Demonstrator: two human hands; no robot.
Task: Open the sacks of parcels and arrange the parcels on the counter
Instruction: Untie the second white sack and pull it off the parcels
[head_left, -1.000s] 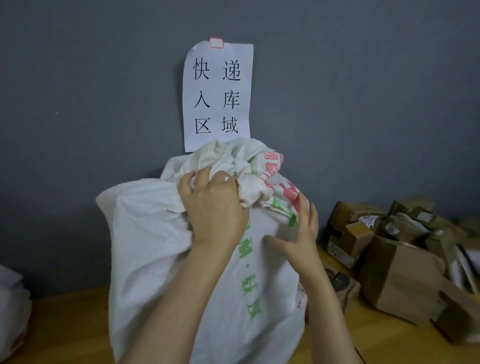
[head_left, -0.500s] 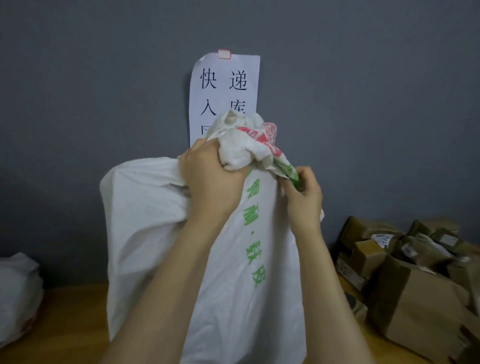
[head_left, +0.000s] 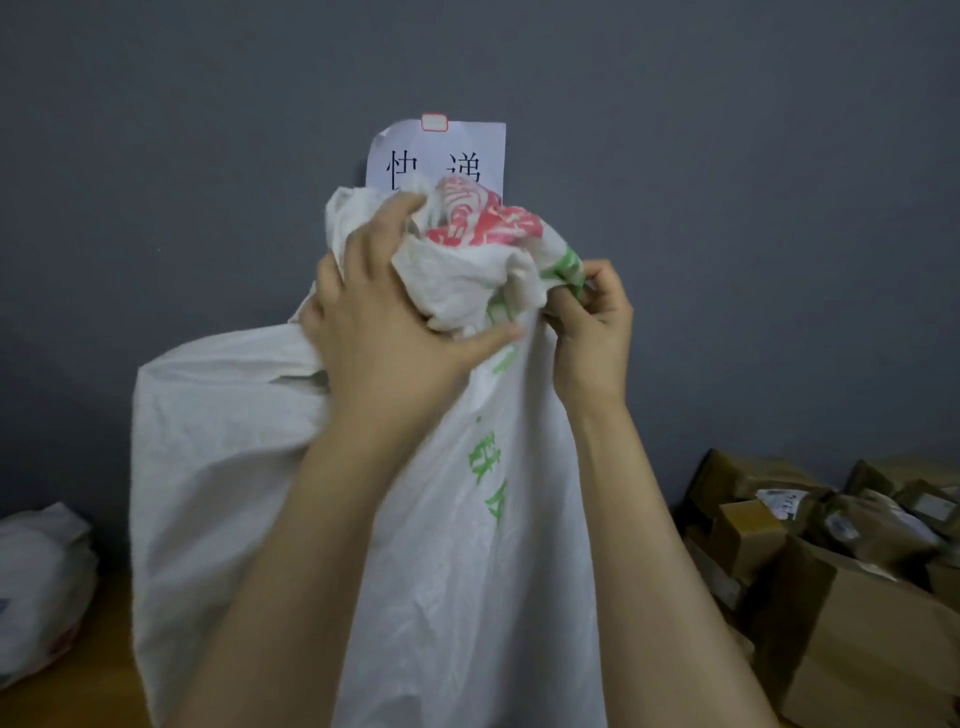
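While left hand (head_left: 384, 332) and right hand (head_left: 592, 332) grip sack (head_left: 234, 467), sign (head_left: 467, 150) reading 快递

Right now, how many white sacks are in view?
2: centre sack, neck gripped by left hand and right hand; edge sack at far left, cropped. More may be hidden.

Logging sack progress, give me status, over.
Left hand grips bunched neck of sack; right hand pinches a fold beside it. Sack upright on counter, not yet open. Parcels piled at right, not obstructing.
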